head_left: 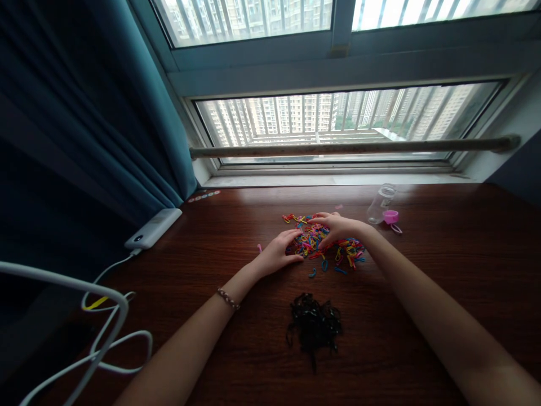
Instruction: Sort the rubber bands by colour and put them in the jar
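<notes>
A loose heap of small coloured elastic bands lies on the dark wooden table near the window. My left hand rests at the heap's left edge, fingers stretched flat towards it. My right hand lies palm down on top of the heap, fingers extended to the left. Closer to me sits a separate pile of black elastic bands, touched by neither hand. A braided bracelet circles my left wrist.
A clear plastic bottle lies on its side at the back right with its pink cap beside it. A white power bank with white cables sits at the left table edge. A blue curtain hangs left.
</notes>
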{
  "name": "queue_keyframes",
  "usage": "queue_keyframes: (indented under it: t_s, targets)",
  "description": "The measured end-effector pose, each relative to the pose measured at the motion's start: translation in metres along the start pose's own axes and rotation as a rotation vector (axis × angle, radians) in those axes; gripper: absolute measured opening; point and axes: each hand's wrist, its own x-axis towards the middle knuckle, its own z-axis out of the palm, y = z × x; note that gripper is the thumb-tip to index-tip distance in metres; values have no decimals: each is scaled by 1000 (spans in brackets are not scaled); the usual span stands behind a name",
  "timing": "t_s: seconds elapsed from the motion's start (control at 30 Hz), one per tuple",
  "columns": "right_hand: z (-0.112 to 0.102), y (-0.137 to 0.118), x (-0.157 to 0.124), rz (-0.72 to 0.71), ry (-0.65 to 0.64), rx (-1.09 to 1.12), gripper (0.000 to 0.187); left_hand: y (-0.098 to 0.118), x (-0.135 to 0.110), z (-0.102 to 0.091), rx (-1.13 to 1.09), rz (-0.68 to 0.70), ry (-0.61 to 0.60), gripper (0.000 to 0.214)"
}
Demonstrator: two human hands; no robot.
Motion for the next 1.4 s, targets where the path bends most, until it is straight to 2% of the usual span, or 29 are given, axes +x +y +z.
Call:
queue_keyframes:
  t_s: [0.1,0.23,0.3,0.43,0.57,0.67,0.8,0.93,1.2,1.4]
  targets:
    - [6,-6,5,-72,25,5,71,-1,1,-2,-24,-16,47,41]
    - [6,-13,8,-139,65,6,37,-5,6,-12,-45,-49,65,23]
    - [1,-14,7,-144,88,5,27,-5,11,-21,-77,-84,112,21]
    - [-20,-15,-1,-146,165,26,18,-4,19,-46,-164,-154,248,27]
    - [-43,-20,-14,-116,238,127,16,-5,21,-65,-159,-194,265,27]
    - [-52,-23,-21,-92,261,207,18,-5,22,-74,-78,-190,265,25]
    - [-55,-24,-24,-104,320,242,20,-1,31,-83,7,-158,229,23]
    - [-56,-23,-23,-112,308,280,20,2,41,-87,-25,-138,149,20]
    - [-60,-32,-29,-126,298,293,22,-1,43,-79,40,-97,35,22]
    - [-61,-30,-30,-159,266,395,22,-10,44,-75,-87,-95,-77,28]
